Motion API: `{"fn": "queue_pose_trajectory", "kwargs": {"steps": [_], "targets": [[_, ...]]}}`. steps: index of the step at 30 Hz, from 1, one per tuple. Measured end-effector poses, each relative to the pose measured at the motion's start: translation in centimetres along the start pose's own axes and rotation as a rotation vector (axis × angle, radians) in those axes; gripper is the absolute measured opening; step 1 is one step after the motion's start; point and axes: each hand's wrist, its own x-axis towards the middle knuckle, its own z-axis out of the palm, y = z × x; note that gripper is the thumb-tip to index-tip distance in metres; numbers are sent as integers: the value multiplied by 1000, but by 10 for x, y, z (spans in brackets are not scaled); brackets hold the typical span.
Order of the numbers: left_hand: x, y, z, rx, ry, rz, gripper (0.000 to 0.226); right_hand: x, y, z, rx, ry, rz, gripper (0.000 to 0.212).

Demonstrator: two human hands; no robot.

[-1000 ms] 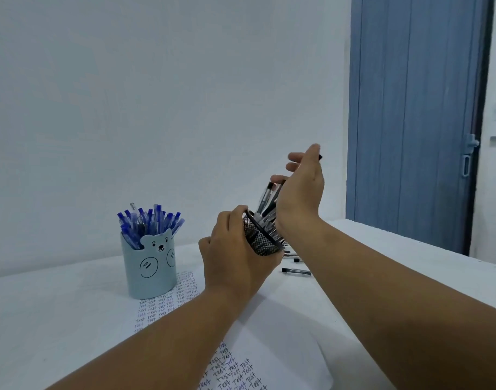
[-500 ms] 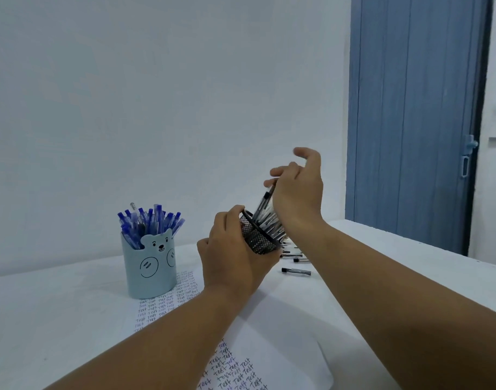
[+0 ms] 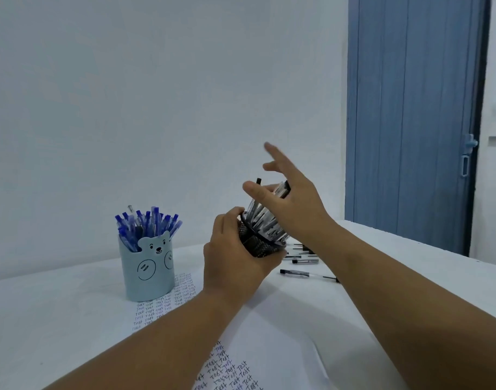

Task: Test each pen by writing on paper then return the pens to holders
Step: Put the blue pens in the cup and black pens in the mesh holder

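Note:
My left hand [image 3: 232, 266] grips a black mesh holder [image 3: 255, 246], lifted off the table and tilted to the right. Several black pens [image 3: 265, 223] stand packed in it. My right hand [image 3: 294, 206] is over their tops with the fingers spread and straight; the thumb and palm touch the pens on either side. A pale blue bear-faced holder [image 3: 148, 268] full of blue pens [image 3: 148, 223] stands on the table to the left. White paper [image 3: 272, 333] covered in handwritten "Test" lines lies under my arms. Loose black pens [image 3: 306, 273] lie on the table behind my right wrist.
The white table [image 3: 44, 319] runs to a plain wall at the back. A blue door [image 3: 410, 122] stands at the right beyond the table's far edge.
My right hand came down onto the pens in the mesh holder, then spread its fingers wide. The left hand keeps its grip on the holder, which tilted a little more.

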Motion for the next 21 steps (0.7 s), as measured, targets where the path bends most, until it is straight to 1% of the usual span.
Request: {"fn": "queue_pose_trajectory", "kwargs": {"steps": [1, 2, 3, 5, 7, 9, 10, 11, 13, 15, 17, 19, 21], "targets": [[0, 1, 0, -36, -11, 0, 87, 3, -1, 0, -13, 2, -5, 42], [-1, 1, 1, -73, -23, -9, 86, 4, -3, 0, -57, 23, -19, 24], [-1, 1, 1, -108, -32, -26, 86, 6, -3, 1, -94, 55, -43, 12], [-1, 1, 3, -171, -29, -73, 88, 6, -5, 1, -108, 88, -106, 15], [0, 0, 4, -203, -21, -122, 86, 5, -8, 0, -67, 29, -129, 12], [0, 0, 4, -221, -27, -166, 80, 5, -10, -5, -27, -41, -83, 22], [1, 0, 4, -232, -30, -187, 78, 6, -9, -7, 5, -50, -70, 28], [2, -1, 5, -243, -30, -209, 76, 6, -7, -9, 26, -37, -69, 34], [3, -3, 5, -267, -17, -266, 77, 8, 0, -12, 15, -9, -65, 37], [6, -7, 5, -283, 13, -319, 84, 13, 9, -18, -25, -44, -16, 35], [8, -11, 3, -290, 44, -336, 90, 20, 23, -27, -86, -119, 71, 34], [8, -14, 3, -280, 42, -323, 90, 19, 39, -35, -226, -212, 126, 30], [8, -15, 2, -288, 17, -309, 84, 6, 56, -36, -320, -238, 138, 27]]}}
